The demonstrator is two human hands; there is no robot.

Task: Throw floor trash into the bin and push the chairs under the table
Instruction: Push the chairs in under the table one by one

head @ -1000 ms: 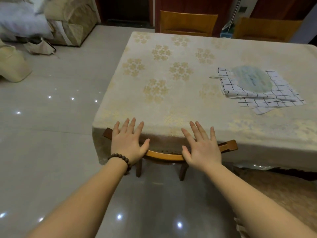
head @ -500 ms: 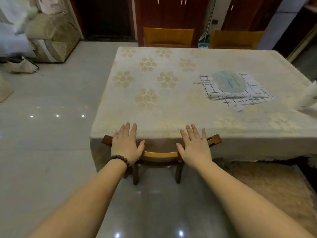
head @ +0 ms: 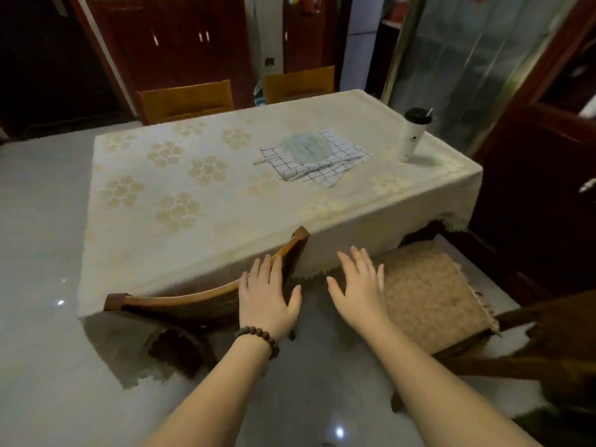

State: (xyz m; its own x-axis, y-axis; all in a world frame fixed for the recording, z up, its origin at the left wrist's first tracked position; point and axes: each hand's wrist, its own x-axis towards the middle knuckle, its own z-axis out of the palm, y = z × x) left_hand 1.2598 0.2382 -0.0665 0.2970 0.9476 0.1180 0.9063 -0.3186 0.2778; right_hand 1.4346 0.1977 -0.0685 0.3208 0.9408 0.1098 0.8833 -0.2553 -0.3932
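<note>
A wooden chair [head: 180, 301] stands tucked against the near edge of the table [head: 193, 188], its curved top rail pressed into the hanging cream cloth. My left hand [head: 267, 295], with a bead bracelet at the wrist, rests flat on the right part of that rail, fingers apart. Just to its right, my right hand [head: 361, 288] hovers open over the floor beside a second chair [head: 432, 291] with a tan fuzzy seat cushion. That chair stands out from the table at the right. No trash or bin shows.
Two more wooden chairs [head: 187, 100] [head: 300, 82] stand at the table's far side. On the table lie a checked cloth with a round fan [head: 306, 148] and a white bottle [head: 412, 133]. Dark cabinets line the right [head: 532, 188]. Glossy floor [head: 42, 221] stretches left.
My view has swung to the right, bringing the cushioned chair and the bottle into sight. Both hands have slid right along the rail, and my right hand has come off it.
</note>
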